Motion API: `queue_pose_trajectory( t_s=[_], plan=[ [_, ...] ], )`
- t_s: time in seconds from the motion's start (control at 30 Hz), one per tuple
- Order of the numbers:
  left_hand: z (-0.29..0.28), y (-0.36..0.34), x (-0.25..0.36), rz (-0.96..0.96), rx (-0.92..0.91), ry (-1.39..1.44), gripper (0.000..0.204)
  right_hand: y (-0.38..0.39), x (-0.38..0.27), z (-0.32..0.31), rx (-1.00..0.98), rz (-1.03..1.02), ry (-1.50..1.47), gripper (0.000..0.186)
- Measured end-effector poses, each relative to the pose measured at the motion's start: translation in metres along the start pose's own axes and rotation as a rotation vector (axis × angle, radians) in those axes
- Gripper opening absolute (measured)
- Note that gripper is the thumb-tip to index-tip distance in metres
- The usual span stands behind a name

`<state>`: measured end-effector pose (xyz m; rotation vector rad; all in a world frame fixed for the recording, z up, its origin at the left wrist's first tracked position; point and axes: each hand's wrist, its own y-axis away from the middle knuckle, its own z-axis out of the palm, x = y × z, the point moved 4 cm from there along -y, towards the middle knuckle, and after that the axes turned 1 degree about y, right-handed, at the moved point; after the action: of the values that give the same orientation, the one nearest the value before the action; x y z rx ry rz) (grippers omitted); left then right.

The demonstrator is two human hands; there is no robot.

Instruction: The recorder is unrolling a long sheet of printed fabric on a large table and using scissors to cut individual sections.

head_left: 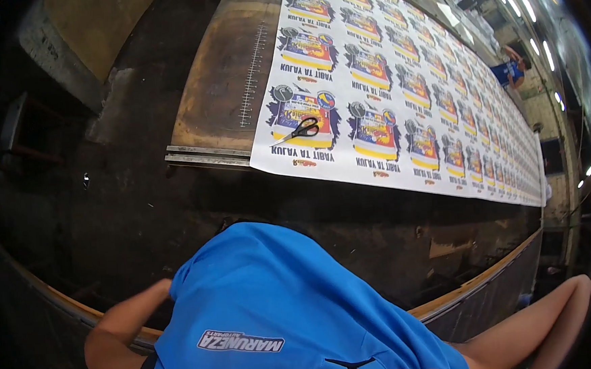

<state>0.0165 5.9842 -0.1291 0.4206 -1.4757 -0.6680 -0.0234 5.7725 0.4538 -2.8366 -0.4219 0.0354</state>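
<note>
Neither of my hands shows. My left forearm (130,306) bends from the elbow and goes behind my blue shirt (261,288), which hides the hand. On the other side my right arm (541,325) is bent at the elbow, and its hand lies beyond the lower edge. In front of me, a pair of black-handled scissors (303,129) rests on a long white sheet (261,153) printed with rows of repeated colourful designs. The blades point to the left, near the sheet's near left corner. No hand touches the scissors or the sheet.
The sheet covers a long table whose bare brown end (215,88), with a metal-edged near side (206,157) and a row of ruler-like marks, shows at the left. A person in blue (508,71) is at the table's far side. Dark floor (128,208) lies between the table and me.
</note>
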Motion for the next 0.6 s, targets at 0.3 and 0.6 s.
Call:
queue_pose_trajectory(
  t_s=[0.3, 0.6],
  plan=[
    [0.032, 0.077, -0.098, -0.294, 0.024, 0.009, 0.048, 0.018, -0.027, 0.004, 0.015, 0.084, 0.106, 0.050],
    [0.052, 0.083, -0.131, -0.370, 0.028, 0.037, 0.048, 0.026, -0.040, -0.008, 0.021, 0.084, 0.314, 0.057]
  ],
)
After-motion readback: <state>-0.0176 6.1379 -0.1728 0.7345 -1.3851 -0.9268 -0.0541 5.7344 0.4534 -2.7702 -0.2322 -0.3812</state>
